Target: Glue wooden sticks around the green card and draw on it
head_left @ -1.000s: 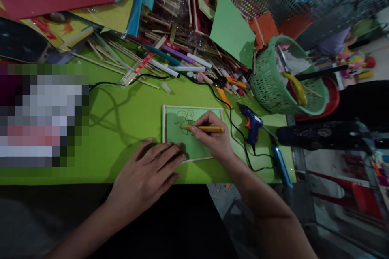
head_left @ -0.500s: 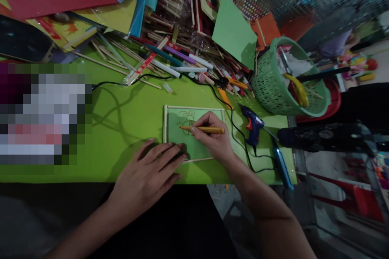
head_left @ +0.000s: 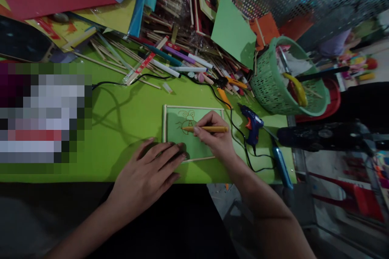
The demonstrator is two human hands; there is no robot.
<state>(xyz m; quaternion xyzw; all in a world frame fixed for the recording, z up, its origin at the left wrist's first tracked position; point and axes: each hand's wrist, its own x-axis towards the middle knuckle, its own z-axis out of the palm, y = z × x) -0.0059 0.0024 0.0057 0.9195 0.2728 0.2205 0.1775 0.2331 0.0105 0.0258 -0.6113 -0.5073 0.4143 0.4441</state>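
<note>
A green card (head_left: 197, 149) edged with thin wooden sticks lies on the green table, with a brown line drawing (head_left: 187, 118) of a round-eyed figure on it. My right hand (head_left: 215, 135) grips a yellow-brown pen (head_left: 214, 129), its tip pointing left at the drawing's lower left side. Flat and spread, my left hand (head_left: 152, 168) rests with its fingertips over the card's lower left corner and holds nothing.
A blue glue gun (head_left: 253, 124) with a black cord lies right of the card, near a blue cutter (head_left: 282, 166). Behind are pens, wooden sticks (head_left: 115, 54) and coloured sheets. A green basket (head_left: 270, 85) stands at the right back. A blurred patch covers the left.
The pen and my right hand have shifted slightly right. More short lines show at the drawing's left side. My left hand stays in place.
</note>
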